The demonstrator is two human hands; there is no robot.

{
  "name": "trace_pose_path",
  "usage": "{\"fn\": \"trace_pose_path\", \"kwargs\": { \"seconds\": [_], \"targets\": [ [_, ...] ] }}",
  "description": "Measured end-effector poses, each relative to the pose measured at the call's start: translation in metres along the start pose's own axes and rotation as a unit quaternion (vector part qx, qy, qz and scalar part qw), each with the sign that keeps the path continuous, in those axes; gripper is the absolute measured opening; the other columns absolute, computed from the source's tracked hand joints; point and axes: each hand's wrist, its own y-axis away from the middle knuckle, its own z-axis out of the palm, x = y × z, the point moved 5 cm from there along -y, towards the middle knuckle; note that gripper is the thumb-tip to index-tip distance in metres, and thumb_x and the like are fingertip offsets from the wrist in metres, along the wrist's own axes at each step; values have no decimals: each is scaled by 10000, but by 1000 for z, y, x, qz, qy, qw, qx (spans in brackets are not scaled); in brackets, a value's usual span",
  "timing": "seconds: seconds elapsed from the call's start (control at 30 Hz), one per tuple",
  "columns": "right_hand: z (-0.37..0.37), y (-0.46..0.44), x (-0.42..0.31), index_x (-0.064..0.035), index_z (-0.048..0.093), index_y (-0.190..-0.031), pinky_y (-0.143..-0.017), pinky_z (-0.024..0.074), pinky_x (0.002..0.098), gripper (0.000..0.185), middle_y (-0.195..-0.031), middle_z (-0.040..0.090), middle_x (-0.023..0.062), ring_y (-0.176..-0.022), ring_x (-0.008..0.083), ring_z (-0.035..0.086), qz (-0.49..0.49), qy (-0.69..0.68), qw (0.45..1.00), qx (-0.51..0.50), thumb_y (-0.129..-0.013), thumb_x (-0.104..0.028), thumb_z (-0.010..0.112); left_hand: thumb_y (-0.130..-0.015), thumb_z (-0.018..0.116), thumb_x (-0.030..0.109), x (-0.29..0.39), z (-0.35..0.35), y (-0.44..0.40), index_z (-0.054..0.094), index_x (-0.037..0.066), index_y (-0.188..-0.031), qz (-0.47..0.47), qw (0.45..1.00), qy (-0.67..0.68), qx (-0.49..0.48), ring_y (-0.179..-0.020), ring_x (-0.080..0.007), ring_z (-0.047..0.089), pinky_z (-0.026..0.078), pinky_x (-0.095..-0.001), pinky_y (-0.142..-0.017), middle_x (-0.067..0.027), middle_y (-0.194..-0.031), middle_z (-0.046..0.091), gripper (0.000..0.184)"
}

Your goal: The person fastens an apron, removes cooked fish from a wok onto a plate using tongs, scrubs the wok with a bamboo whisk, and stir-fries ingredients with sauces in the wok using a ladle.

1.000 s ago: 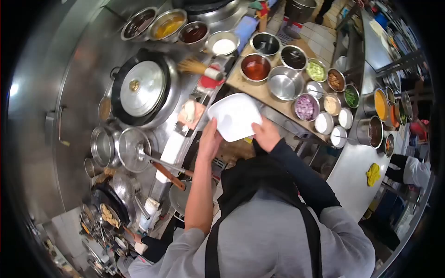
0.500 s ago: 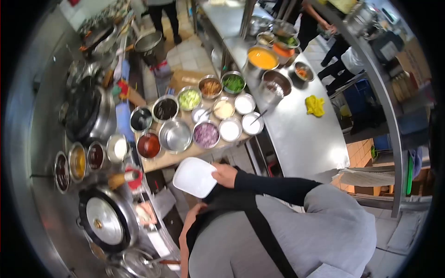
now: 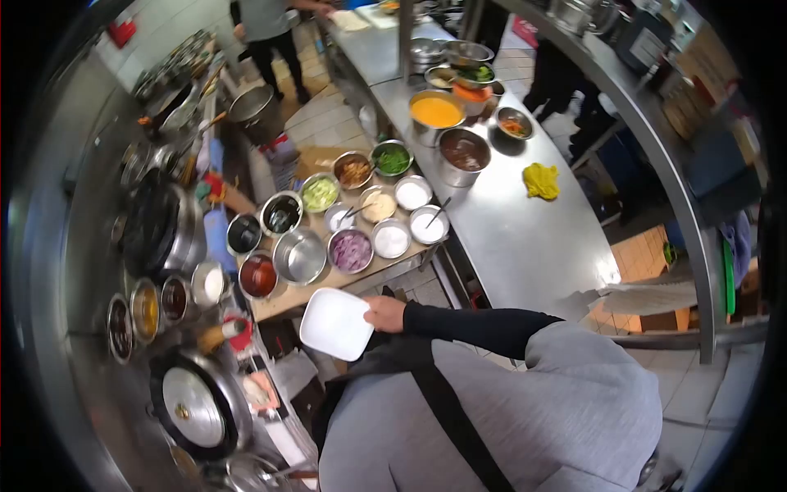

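In our right hand [image 3: 384, 314], just below the middle of the frame, we grasp a white rounded-square dish [image 3: 336, 324] by its right edge, fingers closed on it. Our left hand is out of view, so we cannot tell its grip. Just above the dish we see a bowl of chopped purple onion [image 3: 351, 250] (the pieces look coarse) beside a plain steel bowl [image 3: 299, 256] and a bowl of red sauce [image 3: 258, 275]. A yellow cloth [image 3: 541, 180] lies on the steel counter [image 3: 525, 238] at upper right; a round metal lid [image 3: 193, 406] sits at lower left.
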Motion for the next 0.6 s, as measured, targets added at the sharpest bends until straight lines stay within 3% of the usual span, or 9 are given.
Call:
{"fn": "trace_pose_path", "kwargs": {
  "seconds": [0.1, 0.13, 0.17, 0.23, 0.3, 0.33, 0.4, 0.5, 0.6],
  "targets": [
    [3, -2, -9, 41, 588, -1201, -626, 549, 385, 340, -839, 687, 164, -631, 237, 663, 18, -51, 998, -27, -931, -153, 517, -1007, 577, 258, -29, 6, -14, 627, -21, -1229, 35, 995, -51, 82, -1030, -361, 641, 484, -415, -917, -231, -1067, 672, 360],
    [0, 1, -20, 41, 595, -1190, -623, 548, 384, 334, -846, 686, 155, -636, 226, 661, -32, -53, 998, -1, -928, -152, 520, -1010, 574, 262, -31, 5, -21, 627, -22, -1228, 51, 988, -73, 130, -1024, -368, 642, 486, -418, -911, -237, -1063, 672, 363],
    [0, 3, -21, 46, 608, -1116, -620, 544, 380, 293, -798, 669, 135, -626, 204, 652, 22, -97, 995, -3, -923, -161, 532, -1012, 571, 266, -39, 4, -27, 628, -24, -1227, 56, 979, -87, 177, -1018, -376, 642, 487, -422, -904, -244, -1060, 671, 366],
    [1, 4, -12, 19, 631, -1069, -553, 531, 357, 261, -752, 648, 91, -574, 167, 606, 65, -117, 990, -33, -920, -137, 483, -1032, 578, 224, 7, -10, -40, 640, -32, -1207, 77, 954, -64, 282, -972, -308, 653, 496, -406, -870, -204, -1048, 697, 316],
    [-2, 7, -13, 11, 622, -1016, -427, 468, 328, 222, -712, 621, 74, -485, 142, 544, 193, -181, 963, -50, -933, -153, 497, -1038, 621, 207, 68, -13, -43, 652, -35, -1197, 24, 961, 144, 233, -949, -224, 657, 510, -360, -856, -142, -1056, 719, 292],
    [-4, 4, -4, 12, 612, -953, -358, 410, 313, 217, -685, 599, 65, -427, 134, 487, 210, -225, 950, -43, -946, -185, 520, -1033, 647, 225, 80, -11, -51, 656, -37, -1194, 25, 976, 156, 152, -938, -186, 650, 516, -338, -848, -111, -1061, 723, 308],
    [-8, -3, 9, 39, 606, -837, -359, 412, 338, 262, -639, 581, 77, -421, 156, 507, 213, -309, 927, -14, -937, -197, 553, -1000, 728, 289, 71, 8, -72, 669, -16, -1177, 14, 992, 128, 16, -916, -140, 646, 526, -301, -832, -63, -1020, 719, 358],
    [-20, -26, 45, 29, 599, -785, -370, 404, 350, 264, -595, 567, 91, -407, 186, 511, 241, -293, 925, 33, -940, -177, 543, -983, 750, 325, 74, 19, -87, 677, 17, -1162, 79, 990, 116, -31, -883, -128, 648, 527, -297, -813, -52, -981, 722, 363],
    [-34, -40, 77, 25, 600, -748, -380, 412, 360, 280, -558, 556, 102, -404, 210, 522, 289, -277, 909, 116, -934, -171, 525, -984, 733, 306, 85, 19, -85, 671, 47, -1126, 141, 990, -5, -9, -833, -236, 666, 529, -353, -774, -114, -929, 706, 302]
  ]
}}
